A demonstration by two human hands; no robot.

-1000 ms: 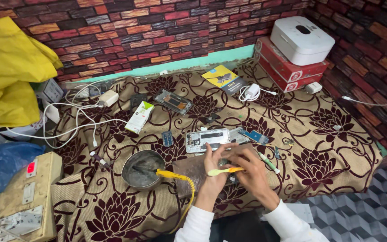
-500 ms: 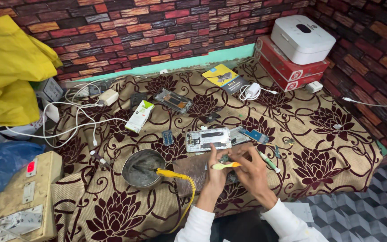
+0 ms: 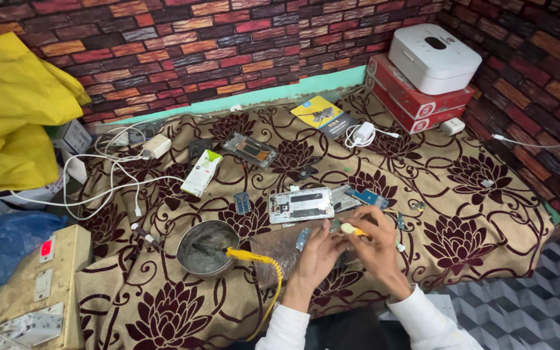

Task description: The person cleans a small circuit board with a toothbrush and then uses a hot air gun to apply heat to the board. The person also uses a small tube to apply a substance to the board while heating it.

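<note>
My left hand (image 3: 315,256) and my right hand (image 3: 376,245) meet low in the middle of the view, over a brown work pad (image 3: 273,253). Both pinch a small screwdriver with a yellow handle (image 3: 352,229), held roughly level between the fingertips. Just beyond the hands lies an opened phone body (image 3: 301,205) with its insides showing, and next to it a blue circuit board (image 3: 369,197). What the screwdriver's tip touches is hidden by my fingers.
A round metal bowl (image 3: 207,247) holds a soldering iron with a yellow cable (image 3: 254,256). A white box (image 3: 201,172), a phone frame (image 3: 250,149), white chargers and cables (image 3: 118,170) lie on the flowered cloth. Red boxes with a white device (image 3: 432,58) stand back right.
Both hands have shifted slightly away from me towards the opened phone. The screwdriver has moved with them and now shows less of its length between the fingers.
</note>
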